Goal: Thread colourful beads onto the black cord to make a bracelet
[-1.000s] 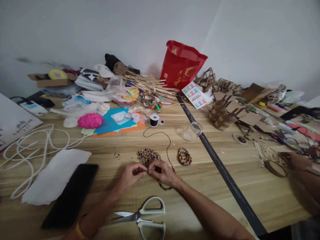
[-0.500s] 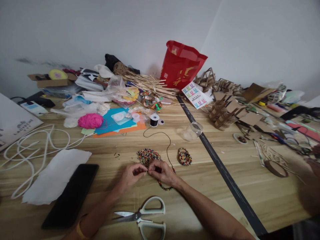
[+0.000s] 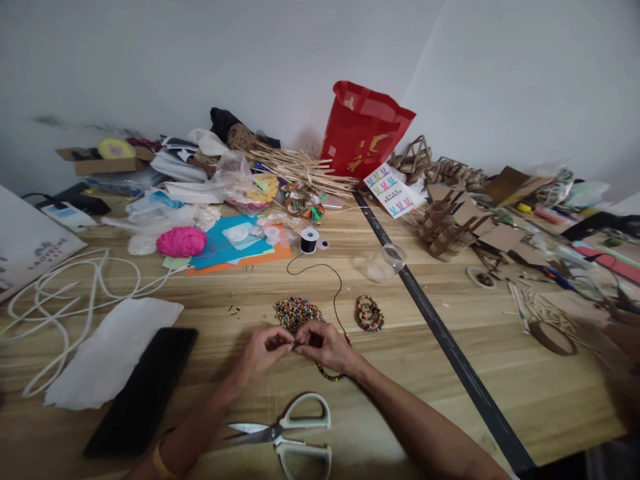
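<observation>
The left hand (image 3: 263, 350) and right hand (image 3: 323, 343) each have finger and thumb pinched together, but what they pinch is too small to tell. The bead pile (image 3: 296, 311) lies just past them, and the bead string (image 3: 331, 377) curls beside the right hand.

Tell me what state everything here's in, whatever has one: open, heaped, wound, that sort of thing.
Left hand: pinched
Right hand: pinched; contents too small to tell
Loose beads: heaped
Bead strand: curved, partly hidden
Bracelets: overlapping rings
Cord: partly unwound
Spool: upright
Scissors: slightly open
Yarn: balled
Cable: loosely looped
Red bag: upright
</observation>
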A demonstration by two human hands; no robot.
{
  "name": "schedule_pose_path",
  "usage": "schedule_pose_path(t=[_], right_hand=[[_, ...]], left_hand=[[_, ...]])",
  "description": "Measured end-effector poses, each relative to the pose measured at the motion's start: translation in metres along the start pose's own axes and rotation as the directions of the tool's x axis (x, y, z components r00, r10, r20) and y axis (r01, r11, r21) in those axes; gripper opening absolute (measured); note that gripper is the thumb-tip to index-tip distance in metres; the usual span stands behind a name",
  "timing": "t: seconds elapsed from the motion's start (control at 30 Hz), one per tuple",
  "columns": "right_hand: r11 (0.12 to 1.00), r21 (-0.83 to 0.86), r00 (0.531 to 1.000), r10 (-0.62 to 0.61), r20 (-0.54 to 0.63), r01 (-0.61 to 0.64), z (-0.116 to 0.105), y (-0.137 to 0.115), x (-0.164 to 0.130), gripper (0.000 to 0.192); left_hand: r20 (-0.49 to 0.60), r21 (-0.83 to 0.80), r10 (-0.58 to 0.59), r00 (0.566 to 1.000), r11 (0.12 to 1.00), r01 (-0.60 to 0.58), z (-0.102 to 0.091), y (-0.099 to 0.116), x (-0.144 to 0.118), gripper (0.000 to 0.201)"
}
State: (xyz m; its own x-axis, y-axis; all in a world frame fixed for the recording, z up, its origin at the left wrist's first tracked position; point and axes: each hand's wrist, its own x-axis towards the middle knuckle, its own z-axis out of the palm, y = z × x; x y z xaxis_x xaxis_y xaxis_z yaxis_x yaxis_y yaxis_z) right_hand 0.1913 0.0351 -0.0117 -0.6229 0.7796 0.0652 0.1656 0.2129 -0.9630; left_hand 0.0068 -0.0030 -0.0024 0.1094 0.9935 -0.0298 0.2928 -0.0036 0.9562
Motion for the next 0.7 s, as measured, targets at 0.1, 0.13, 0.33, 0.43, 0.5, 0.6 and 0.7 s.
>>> schedule_pose_path(t=[0.1, 0.13, 0.33, 0.43, 0.5, 0.6, 0.7], right_hand=[[0.999, -0.025, 1.000, -0.026, 0.000, 0.026, -0.0007, -0.0012, 0.0002, 0.012], [0.998, -0.049, 0.999, -0.043, -0.009, 0.043, -0.0011, -0.0019, 0.0005, 0.012], [0.980, -0.126, 0.988, -0.154, -0.007, 0.152, -0.0026, -0.0039, 0.0017, 0.016], [0.988, -0.110, 0.994, -0.106, 0.002, 0.105, -0.0018, -0.0019, 0.0009, 0.015], [0.993, -0.097, 0.998, -0.067, 0.000, 0.067, -0.0012, -0.0006, 0.0003, 0.014], [0.998, -0.059, 0.999, -0.038, 0.002, 0.038, -0.0009, -0.0004, 0.0002, 0.014], [0.999, -0.030, 1.000, -0.030, 0.006, 0.030, -0.0011, -0.0014, 0.0005, 0.013]], left_hand=[[-0.005, -0.019, -0.001, 1.000, 1.000, 0.001, -0.0009, -0.0011, 0.0002, 0.007], [-0.007, -0.031, -0.008, 1.000, 0.999, 0.007, -0.0012, -0.0016, 0.0004, 0.007], [-0.018, -0.083, -0.024, 1.000, 0.996, 0.022, -0.0014, -0.0063, 0.0020, 0.009], [-0.017, -0.070, -0.015, 1.000, 0.997, 0.014, -0.0011, -0.0076, 0.0022, 0.009], [-0.016, -0.055, -0.011, 1.000, 0.998, 0.010, -0.0009, -0.0074, 0.0021, 0.008], [-0.016, -0.043, -0.023, 1.000, 0.999, 0.022, -0.0003, -0.0064, 0.0017, 0.008], [-0.018, -0.042, -0.035, 0.999, 0.999, 0.034, 0.0006, -0.0058, 0.0017, 0.008]])
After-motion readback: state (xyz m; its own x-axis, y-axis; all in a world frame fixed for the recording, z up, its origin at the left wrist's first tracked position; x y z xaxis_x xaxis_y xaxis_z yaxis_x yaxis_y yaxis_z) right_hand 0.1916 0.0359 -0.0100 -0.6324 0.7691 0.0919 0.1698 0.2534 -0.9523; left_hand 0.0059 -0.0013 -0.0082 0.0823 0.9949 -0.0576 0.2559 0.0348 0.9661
